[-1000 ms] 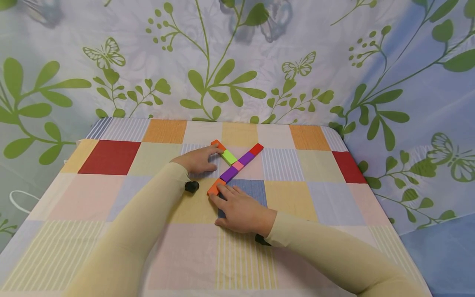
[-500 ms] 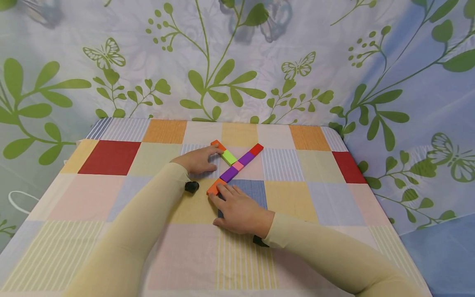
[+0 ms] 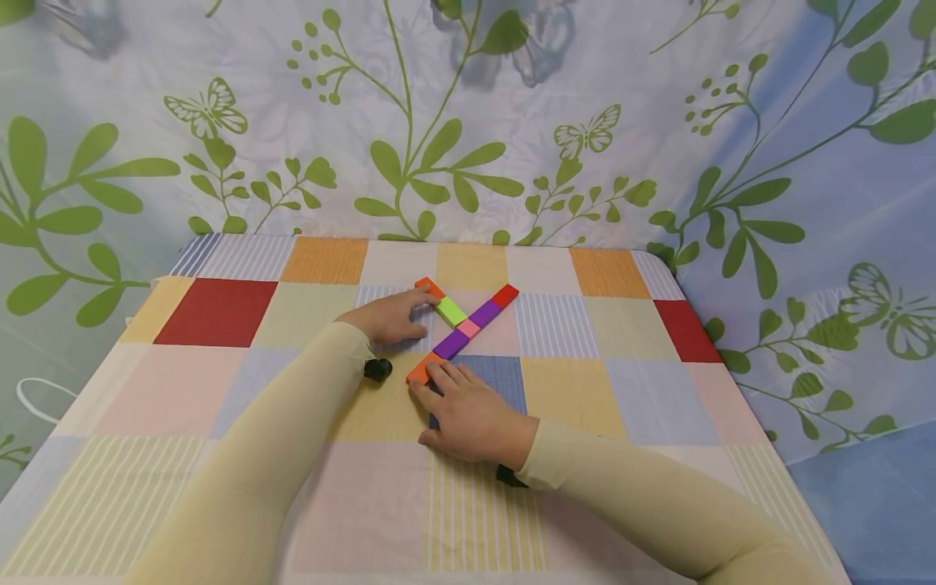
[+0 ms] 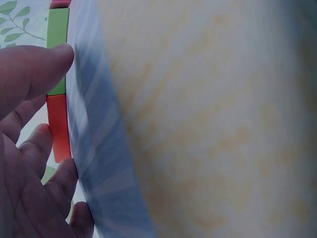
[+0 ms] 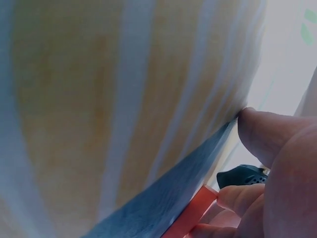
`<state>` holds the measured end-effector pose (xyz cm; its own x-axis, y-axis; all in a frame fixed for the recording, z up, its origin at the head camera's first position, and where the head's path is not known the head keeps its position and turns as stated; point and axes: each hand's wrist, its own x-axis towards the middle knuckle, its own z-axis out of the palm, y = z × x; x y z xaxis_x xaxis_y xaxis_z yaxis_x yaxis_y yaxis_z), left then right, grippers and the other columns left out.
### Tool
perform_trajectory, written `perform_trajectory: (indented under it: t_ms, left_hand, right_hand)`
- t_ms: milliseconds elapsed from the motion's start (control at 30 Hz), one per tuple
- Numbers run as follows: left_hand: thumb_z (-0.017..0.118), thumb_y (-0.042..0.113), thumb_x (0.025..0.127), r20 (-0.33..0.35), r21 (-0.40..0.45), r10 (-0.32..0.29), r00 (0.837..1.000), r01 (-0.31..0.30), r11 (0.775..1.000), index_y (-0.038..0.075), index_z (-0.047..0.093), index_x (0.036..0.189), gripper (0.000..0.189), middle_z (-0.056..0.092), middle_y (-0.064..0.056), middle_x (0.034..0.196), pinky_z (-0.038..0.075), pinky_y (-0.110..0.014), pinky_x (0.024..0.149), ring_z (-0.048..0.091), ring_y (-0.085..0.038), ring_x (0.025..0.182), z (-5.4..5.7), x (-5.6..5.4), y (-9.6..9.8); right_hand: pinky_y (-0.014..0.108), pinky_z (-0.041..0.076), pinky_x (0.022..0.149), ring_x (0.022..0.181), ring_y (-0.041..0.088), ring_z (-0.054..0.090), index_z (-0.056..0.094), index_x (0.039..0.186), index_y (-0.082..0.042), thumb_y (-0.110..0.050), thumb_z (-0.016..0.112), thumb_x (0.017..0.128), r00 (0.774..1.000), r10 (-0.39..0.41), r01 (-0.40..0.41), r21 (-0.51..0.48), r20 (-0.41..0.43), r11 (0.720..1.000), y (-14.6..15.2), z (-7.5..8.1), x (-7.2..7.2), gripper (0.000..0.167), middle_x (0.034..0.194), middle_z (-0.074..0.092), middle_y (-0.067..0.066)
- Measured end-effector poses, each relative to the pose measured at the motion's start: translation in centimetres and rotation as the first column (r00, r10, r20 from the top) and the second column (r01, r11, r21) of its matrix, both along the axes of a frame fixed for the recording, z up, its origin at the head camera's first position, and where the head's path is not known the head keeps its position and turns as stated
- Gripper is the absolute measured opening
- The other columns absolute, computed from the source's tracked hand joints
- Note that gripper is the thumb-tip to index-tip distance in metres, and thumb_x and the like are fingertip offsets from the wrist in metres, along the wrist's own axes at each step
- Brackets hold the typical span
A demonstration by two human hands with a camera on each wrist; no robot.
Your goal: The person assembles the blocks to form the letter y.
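Several coloured blocks lie flat in a Y shape on the patchwork cloth. A pink block (image 3: 469,327) sits at the joint, with purple blocks (image 3: 485,314) on two sides and a red block (image 3: 505,296) at the far right tip. The third arm is a green block (image 3: 450,311) plus an orange block (image 3: 426,284). My left hand (image 3: 390,316) touches that orange block with its fingertips; in the left wrist view its thumb stands apart, in front of the green block. At the near end, the fingertips of my right hand (image 3: 475,416) rest against another orange block (image 3: 420,372), thumb spread away.
The patchwork cloth (image 3: 643,406) covers the table. Behind it hangs a leaf-and-butterfly curtain (image 3: 468,122). A black wrist device (image 3: 378,369) is under the left wrist, another (image 3: 510,477) under the right. A white cord loop (image 3: 36,398) shows at the left.
My right hand has shifted very slightly to the left, its fingers staying at the near orange block. The left hand and the blocks look unmoved.
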<state>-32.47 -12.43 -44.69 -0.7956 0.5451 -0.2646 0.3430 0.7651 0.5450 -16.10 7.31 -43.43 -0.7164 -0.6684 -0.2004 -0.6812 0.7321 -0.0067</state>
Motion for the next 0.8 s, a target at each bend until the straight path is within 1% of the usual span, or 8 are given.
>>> perform_trajectory:
  t_ms: [133, 267, 467, 633, 800]
  left_hand:
    - [0.068, 0.025, 0.102, -0.003, -0.004, -0.002, 1.0, 0.002, 1.0, 0.021, 0.044, 0.16, 0.063, 0.033, -0.009, 0.172, 0.024, -0.055, 0.13, 0.028, -0.034, 0.16, 0.1, 0.0, 0.0]
    - [0.067, 0.024, 0.102, -0.003, -0.009, -0.007, 1.0, 0.007, 1.0, 0.021, 0.043, 0.16, 0.063, 0.032, -0.009, 0.172, 0.024, -0.055, 0.13, 0.028, -0.034, 0.16, 0.2, 0.0, 0.1]
    - [0.066, 0.027, 0.103, -0.008, -0.048, -0.019, 1.0, 0.018, 0.999, 0.022, 0.043, 0.162, 0.064, 0.023, -0.008, 0.176, 0.024, -0.056, 0.13, 0.026, -0.035, 0.161, 0.6, 0.0, 0.1]
    - [0.065, 0.028, 0.103, -0.025, -0.073, -0.041, 0.999, 0.04, 0.997, 0.021, 0.043, 0.161, 0.063, 0.018, -0.009, 0.177, 0.027, -0.055, 0.129, 0.027, -0.036, 0.161, 0.8, 0.0, 0.2]
    - [0.064, 0.026, 0.103, -0.039, -0.075, -0.065, 0.997, 0.062, 0.995, 0.017, 0.044, 0.16, 0.062, 0.018, -0.01, 0.177, 0.028, -0.053, 0.129, 0.029, -0.035, 0.16, 0.9, 0.1, 0.4]
  right_hand:
    - [0.047, 0.025, 0.131, 0.16, 0.035, 0.029, 0.037, 0.165, -0.02, -0.058, 0.061, 0.102, 1.0, -0.002, 0.002, -0.006, 0.005, 1.0, 0.2, 0.1, 0.0, 0.077, 0.172, 0.031, 0.015]
    - [0.047, 0.023, 0.132, 0.161, 0.035, 0.026, 0.034, 0.166, -0.02, -0.057, 0.061, 0.102, 0.999, -0.011, 0.012, -0.023, 0.035, 1.0, 0.5, 0.3, 0.1, 0.079, 0.173, 0.028, 0.014]
    - [0.049, 0.023, 0.132, 0.162, 0.037, 0.024, 0.035, 0.165, -0.017, -0.055, 0.058, 0.104, 0.998, -0.031, 0.033, -0.029, 0.06, 0.999, 1.7, 0.4, -0.1, 0.077, 0.175, 0.023, 0.014]
    - [0.052, 0.027, 0.13, 0.16, 0.038, 0.028, 0.039, 0.163, -0.013, -0.054, 0.058, 0.104, 0.997, -0.059, 0.062, -0.056, 0.054, 0.997, 3.5, 0.7, -0.5, 0.075, 0.173, 0.027, 0.017]
    - [0.054, 0.032, 0.127, 0.157, 0.041, 0.035, 0.046, 0.158, -0.009, -0.051, 0.06, 0.105, 0.996, -0.09, 0.091, -0.084, 0.013, 0.992, 5.8, 0.9, -0.9, 0.07, 0.17, 0.034, 0.019]
